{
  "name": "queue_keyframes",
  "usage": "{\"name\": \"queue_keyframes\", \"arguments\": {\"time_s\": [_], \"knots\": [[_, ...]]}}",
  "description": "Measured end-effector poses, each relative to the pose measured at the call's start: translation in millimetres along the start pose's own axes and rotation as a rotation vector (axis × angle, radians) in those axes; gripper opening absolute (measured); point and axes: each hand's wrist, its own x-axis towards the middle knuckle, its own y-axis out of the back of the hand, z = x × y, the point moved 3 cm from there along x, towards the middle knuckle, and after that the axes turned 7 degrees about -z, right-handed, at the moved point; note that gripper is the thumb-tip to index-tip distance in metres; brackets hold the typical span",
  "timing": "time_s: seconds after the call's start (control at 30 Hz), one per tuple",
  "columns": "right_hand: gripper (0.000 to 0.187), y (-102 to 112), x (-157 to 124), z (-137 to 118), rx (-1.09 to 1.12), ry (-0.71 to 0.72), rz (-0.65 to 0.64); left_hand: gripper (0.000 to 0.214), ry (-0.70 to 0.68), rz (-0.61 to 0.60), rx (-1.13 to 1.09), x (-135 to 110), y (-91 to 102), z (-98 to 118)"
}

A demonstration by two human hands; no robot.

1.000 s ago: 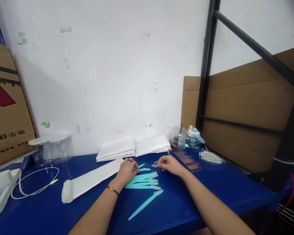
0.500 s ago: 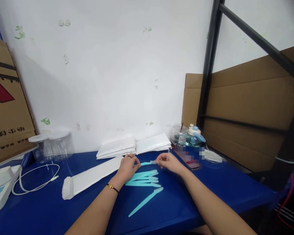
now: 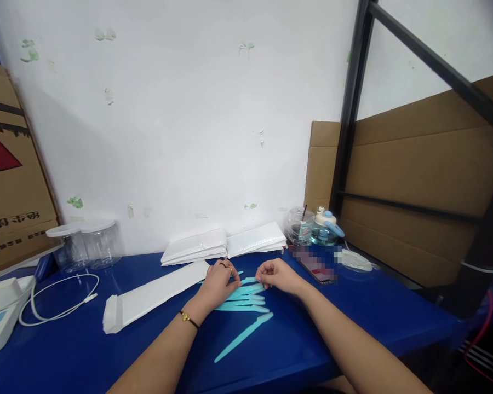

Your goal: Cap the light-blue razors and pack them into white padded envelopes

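Several teal eyebrow razors lie fanned out on the blue table, their pale ends pointing right. My left hand (image 3: 218, 283) is closed in a pinch, thumb and fingertips at one eyebrow razor (image 3: 250, 280) at the far side of the fan. My right hand (image 3: 280, 277) pinches the pale end of that same razor. Another teal razor (image 3: 240, 272) shows partly behind my left fingers. Nearer to me, one eyebrow razor (image 3: 244, 337) lies slanted, apart from the others. My left hand covers many of the handles.
Left of my hand lies a long white padded envelope (image 3: 156, 295). More white envelopes (image 3: 195, 246) are stacked along the wall. A phone (image 3: 315, 267), a teapot-like bottle (image 3: 325, 229) and a plastic cup stand at right. Clear jars (image 3: 101, 246) and a white cable (image 3: 57, 317) are at left.
Both hands have shifted slightly toward me, and my fingers are now at a razor closer to the fan. A razor now shows behind my left fingers.
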Motion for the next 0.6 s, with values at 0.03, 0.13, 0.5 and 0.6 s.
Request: {"name": "queue_keyframes", "arguments": {"time_s": [0.03,0.13,0.5,0.6], "knots": [[0.023,3.1,0.3,2.5,-0.058,-0.003,0.016,0.016,0.008,-0.019,0.000,-0.4,0.4,-0.6],[0.026,17.6,0.9,11.8,-0.193,-0.017,0.140,0.020,0.090,0.015,0.030,-1.2,5.4,-9.8],[0.006,16.0,13.4,22.6,-0.398,-0.069,0.205,0.013,0.151,-0.058,0.136,3.1,-2.7,-37.4],[0.006,13.0,13.3,21.9,-0.348,-0.086,0.187,0.019,0.130,-0.048,0.155,3.7,-2.7,-37.1]]}}
